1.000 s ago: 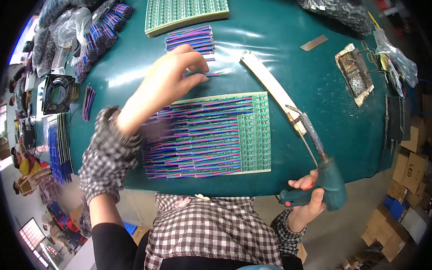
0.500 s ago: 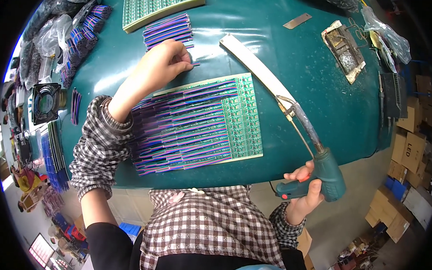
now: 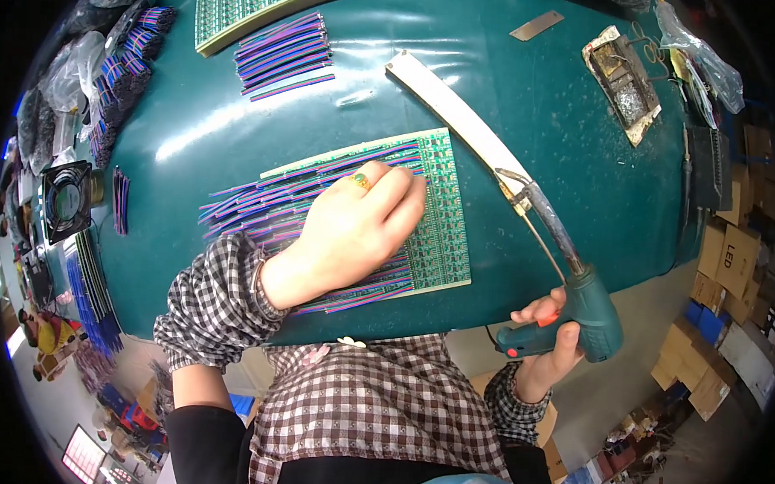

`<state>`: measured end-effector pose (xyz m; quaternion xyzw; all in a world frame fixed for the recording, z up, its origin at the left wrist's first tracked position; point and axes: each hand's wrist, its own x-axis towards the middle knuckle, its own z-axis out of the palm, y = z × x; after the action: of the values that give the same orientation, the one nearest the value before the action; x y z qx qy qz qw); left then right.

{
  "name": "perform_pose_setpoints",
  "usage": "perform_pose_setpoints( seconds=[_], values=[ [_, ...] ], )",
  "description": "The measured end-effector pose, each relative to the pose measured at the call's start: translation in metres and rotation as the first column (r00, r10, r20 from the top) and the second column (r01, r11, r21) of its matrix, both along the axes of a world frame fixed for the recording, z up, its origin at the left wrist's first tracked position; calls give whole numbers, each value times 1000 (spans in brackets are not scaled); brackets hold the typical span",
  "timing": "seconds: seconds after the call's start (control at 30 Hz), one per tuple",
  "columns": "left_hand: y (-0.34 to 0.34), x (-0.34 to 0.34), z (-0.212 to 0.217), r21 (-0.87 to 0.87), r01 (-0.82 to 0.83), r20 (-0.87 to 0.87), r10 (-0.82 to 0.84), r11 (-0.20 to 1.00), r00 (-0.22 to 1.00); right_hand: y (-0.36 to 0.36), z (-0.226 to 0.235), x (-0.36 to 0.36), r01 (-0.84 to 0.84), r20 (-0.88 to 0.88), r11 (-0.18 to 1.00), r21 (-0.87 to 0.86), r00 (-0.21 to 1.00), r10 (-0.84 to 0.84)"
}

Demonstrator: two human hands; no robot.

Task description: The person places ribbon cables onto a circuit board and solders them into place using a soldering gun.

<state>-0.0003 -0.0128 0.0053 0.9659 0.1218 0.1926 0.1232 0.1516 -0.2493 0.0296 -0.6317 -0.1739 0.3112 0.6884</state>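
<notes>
My left hand [image 3: 350, 219], with a ring on one finger, is closed over the green circuit board panel [image 3: 456, 236]. Its fingertips point down near the cable ends and hide most of the thin ribbon cable they pinch. Rows of blue, pink and black ribbon cables [image 3: 261, 191] lie across the panel, their left ends hanging past its edge. At the right, my right hand [image 3: 551, 337] grips the handle of a green soldering gun [image 3: 597, 313] with a red trigger. Its long metal tip and thin feed tube reach up and left to a long pale metal strip [image 3: 448, 108].
Behind the panel lie a pile of ribbon cables [image 3: 283, 51] and a stack of circuit panels [image 3: 267, 12]. A dirty solder tray [image 3: 623, 88] and a small metal plate [image 3: 537, 25] are at far right. A small fan [image 3: 66, 198] and bundled cables [image 3: 147, 46] stand left.
My left hand has moved from the cable pile down and right onto the panel, bringing the pinched ribbon cable. The right hand and soldering gun have hardly moved. The view has shifted slightly.
</notes>
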Motion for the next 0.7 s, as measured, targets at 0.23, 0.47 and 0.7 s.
perform_pose_setpoints(
  seconds=[0.23,0.47,0.7],
  values=[
    [-1,0,-7,-10,-25,68,26,1000,997,6,7,-7,-5,44,994,-110,999,10],
    [-5,-1,0,-122,-68,2,69,990,998,8,9,-13,-115,57,980,-162,991,125],
    [-1,-1,-8,-56,-40,62,44,998,997,11,6,-20,-201,135,965,-168,965,225]
  ],
)
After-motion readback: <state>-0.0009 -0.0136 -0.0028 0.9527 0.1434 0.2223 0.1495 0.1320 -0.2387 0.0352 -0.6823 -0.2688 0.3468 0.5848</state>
